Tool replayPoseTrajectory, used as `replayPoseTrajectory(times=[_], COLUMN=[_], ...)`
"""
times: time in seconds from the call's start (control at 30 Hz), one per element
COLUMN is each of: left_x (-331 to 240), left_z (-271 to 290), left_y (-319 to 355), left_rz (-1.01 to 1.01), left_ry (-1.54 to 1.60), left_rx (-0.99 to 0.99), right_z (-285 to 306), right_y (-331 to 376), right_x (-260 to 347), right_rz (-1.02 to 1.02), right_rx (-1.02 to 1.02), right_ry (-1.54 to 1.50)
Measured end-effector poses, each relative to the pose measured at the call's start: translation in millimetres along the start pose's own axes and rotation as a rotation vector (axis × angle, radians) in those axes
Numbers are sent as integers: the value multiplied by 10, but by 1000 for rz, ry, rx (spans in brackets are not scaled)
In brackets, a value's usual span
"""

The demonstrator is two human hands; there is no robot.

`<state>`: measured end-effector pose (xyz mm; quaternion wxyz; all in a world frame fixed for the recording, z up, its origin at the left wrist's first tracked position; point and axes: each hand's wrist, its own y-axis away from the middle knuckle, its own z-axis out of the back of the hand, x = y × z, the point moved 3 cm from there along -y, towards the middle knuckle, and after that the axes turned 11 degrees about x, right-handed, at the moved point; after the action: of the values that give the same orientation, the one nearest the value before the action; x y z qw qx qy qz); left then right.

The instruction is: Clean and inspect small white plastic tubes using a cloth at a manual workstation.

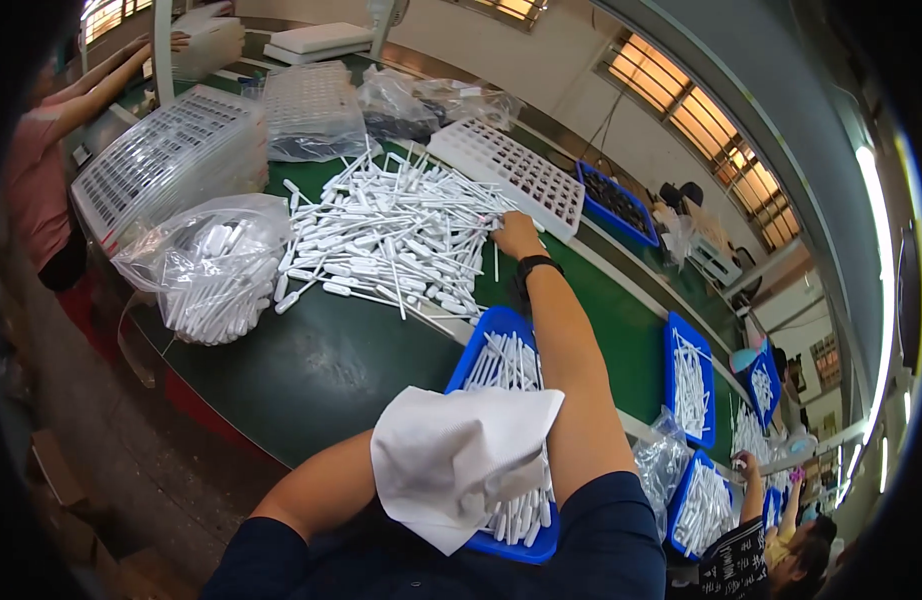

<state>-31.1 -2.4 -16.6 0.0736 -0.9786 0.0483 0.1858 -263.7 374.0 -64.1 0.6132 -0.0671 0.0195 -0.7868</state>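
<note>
A big loose pile of white plastic pipettes [391, 235] lies on the green belt [311, 370]. My right hand [516, 235], with a black band on its wrist, rests at the pile's right edge, fingers curled down onto the pipettes. Just in front of me, a blue tray [481, 340] holds more pipettes laid side by side. A white cloth [461, 460] hangs over the tray's near part and covers my left hand; only my left forearm [321, 490] shows, coming in from the lower left.
A clear bag of pipettes [216, 270] sits left of the pile. White gridded racks [171, 150] and another rack [511, 170] stand behind it. More blue trays [689, 385] line the right. One person [51, 170] works at far left, another [781, 540] at lower right.
</note>
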Motion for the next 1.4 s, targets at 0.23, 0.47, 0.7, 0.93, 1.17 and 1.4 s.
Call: replayPoseTrajectory(times=[0.23,0.47,0.7,0.93,1.17,1.4], left_x=[50,47,-96,-4,-28,51], left_z=[49,-13,-152,-239,-140,125], left_y=[34,-19,-108,29,-256,-395], left_rz=[-89,88,-315,-544,-472,-278], left_ry=[-253,307,-888,-1498,-1229,-915], left_rx=[28,128,-106,-248,-183,-142], right_z=[3,529,1473,1136,984,891], right_y=[-77,569,2150,3738,4076,4165], right_x=[76,-230,157,885,1081,1125], right_rz=[-63,-53,-67,-75,-122,-124], right_rx=[46,-118,-105,36,291,109], right_ry=[-80,-282,-1101,-1493,-1479,-1360])
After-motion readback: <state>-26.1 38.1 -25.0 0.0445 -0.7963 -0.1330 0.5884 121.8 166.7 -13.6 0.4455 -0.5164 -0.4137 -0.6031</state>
